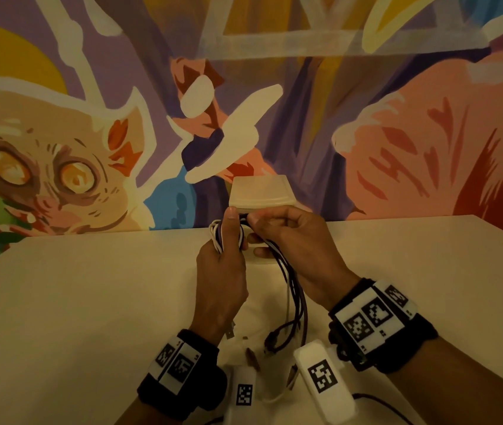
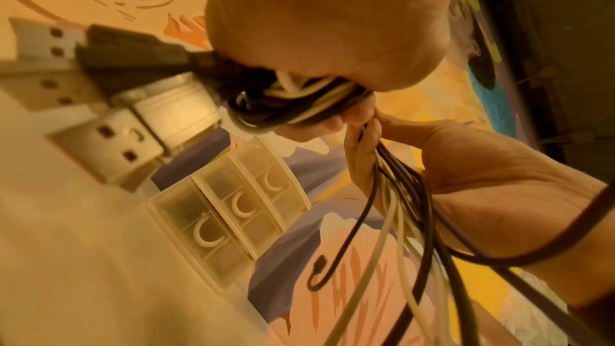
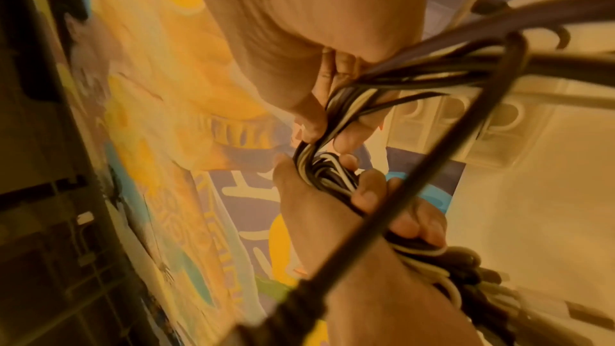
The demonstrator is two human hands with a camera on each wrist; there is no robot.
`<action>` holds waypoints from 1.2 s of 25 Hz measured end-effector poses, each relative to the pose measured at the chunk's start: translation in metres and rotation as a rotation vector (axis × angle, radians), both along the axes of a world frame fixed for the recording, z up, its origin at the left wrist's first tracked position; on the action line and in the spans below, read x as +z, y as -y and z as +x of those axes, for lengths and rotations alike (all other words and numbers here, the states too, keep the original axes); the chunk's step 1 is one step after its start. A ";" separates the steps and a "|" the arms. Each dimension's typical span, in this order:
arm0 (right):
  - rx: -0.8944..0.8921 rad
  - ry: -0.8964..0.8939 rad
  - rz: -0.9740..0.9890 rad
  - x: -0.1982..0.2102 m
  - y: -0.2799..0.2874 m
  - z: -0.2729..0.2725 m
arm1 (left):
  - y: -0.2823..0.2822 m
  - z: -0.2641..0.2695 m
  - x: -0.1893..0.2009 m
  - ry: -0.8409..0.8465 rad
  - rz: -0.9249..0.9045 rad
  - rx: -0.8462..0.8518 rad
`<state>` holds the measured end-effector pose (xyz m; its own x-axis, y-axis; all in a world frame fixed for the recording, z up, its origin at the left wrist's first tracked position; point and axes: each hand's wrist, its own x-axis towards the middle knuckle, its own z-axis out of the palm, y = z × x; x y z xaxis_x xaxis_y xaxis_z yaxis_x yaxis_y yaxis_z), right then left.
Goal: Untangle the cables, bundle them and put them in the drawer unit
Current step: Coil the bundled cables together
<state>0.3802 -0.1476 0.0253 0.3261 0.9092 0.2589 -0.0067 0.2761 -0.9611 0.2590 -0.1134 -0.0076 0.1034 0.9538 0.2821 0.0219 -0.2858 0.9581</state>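
My left hand (image 1: 224, 240) grips a coil of black and white cables (image 1: 217, 237) above the table, thumb up over the loops. My right hand (image 1: 278, 228) pinches the loose strands (image 1: 290, 283) just right of the coil; they hang down to the table, their plug ends (image 1: 271, 342) lying between my wrists. In the left wrist view the coil (image 2: 292, 104) sits under my left palm and several USB plugs (image 2: 110, 138) stick out beside it. In the right wrist view, the strands (image 3: 352, 104) run through my right fingers (image 3: 312, 115) into the coil (image 3: 326, 175). The small translucent drawer unit (image 1: 259, 191) stands behind my hands, its three drawers (image 2: 233, 207) shut.
A white table (image 1: 90, 302) runs to a painted mural wall (image 1: 90, 133). White tracker blocks (image 1: 324, 378) hang from both wrists near the table's front edge. A dark cable (image 1: 379, 403) trails at the lower right.
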 end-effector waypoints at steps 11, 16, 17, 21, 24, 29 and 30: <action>0.133 0.037 0.020 -0.027 0.004 -0.025 | -0.019 -0.010 0.001 -0.035 0.067 0.112; 0.145 -0.090 -0.034 -0.030 0.005 -0.020 | -0.016 -0.010 0.002 -0.037 0.018 0.073; 0.125 -0.094 -0.039 -0.031 0.005 -0.019 | -0.017 -0.009 0.001 -0.018 -0.007 0.059; 0.046 -0.077 -0.024 -0.034 0.005 -0.021 | -0.016 -0.007 0.000 0.084 -0.073 0.024; -0.078 0.092 -0.020 -0.039 0.003 -0.024 | -0.018 -0.007 -0.001 0.147 -0.171 -0.023; -0.073 0.376 -0.068 -0.035 0.017 -0.019 | -0.021 -0.007 -0.007 0.110 -0.204 -0.064; -0.046 0.421 -0.096 -0.036 0.021 -0.019 | -0.022 -0.006 -0.007 0.119 -0.215 -0.064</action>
<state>0.3615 -0.1688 -0.0103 0.2512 0.9226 0.2928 0.4018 0.1758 -0.8987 0.2531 -0.0914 -0.0148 0.1432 0.9858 0.0871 -0.1066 -0.0721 0.9917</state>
